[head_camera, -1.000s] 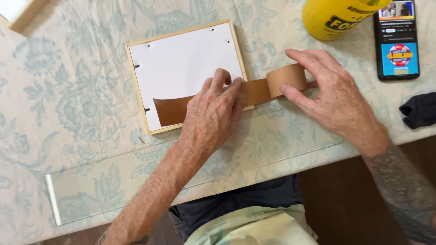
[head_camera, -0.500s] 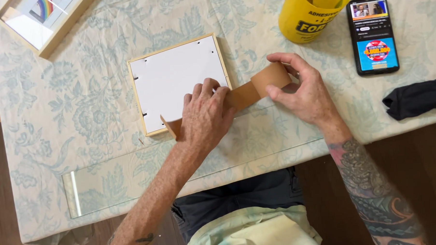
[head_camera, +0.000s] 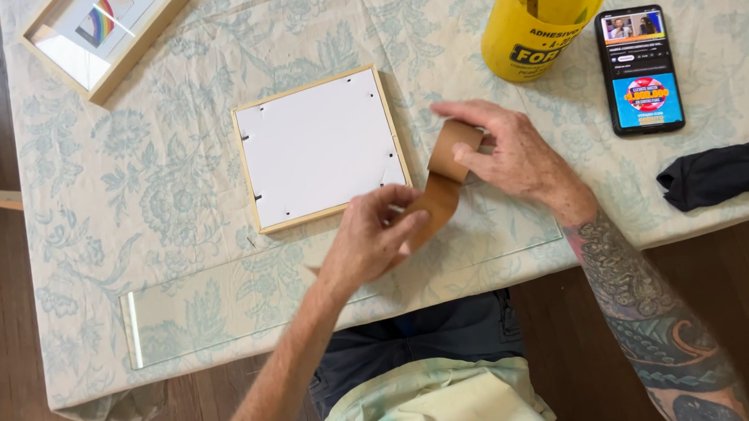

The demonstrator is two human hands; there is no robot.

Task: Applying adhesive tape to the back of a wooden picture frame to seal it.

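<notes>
A wooden picture frame (head_camera: pixel 322 146) lies face down on the table, its white backing board up. My right hand (head_camera: pixel 514 156) grips a roll of brown tape (head_camera: pixel 453 143) just right of the frame. A strip of brown tape (head_camera: pixel 437 202) runs from the roll down to my left hand (head_camera: pixel 374 235), which pinches its free end near the frame's lower right corner. The strip hangs clear of the frame.
A clear glass pane (head_camera: pixel 229 311) lies along the table's near edge. A second frame with a rainbow picture (head_camera: pixel 103 33) sits far left. A yellow tub (head_camera: pixel 542 26), a lit phone (head_camera: pixel 642 68) and a black cloth (head_camera: pixel 713 174) lie to the right on the floral tablecloth (head_camera: pixel 100 203).
The tape strip lay across the frame's lower edge under my left hand; now it is off the frame and shorter, held between both hands at the frame's right.
</notes>
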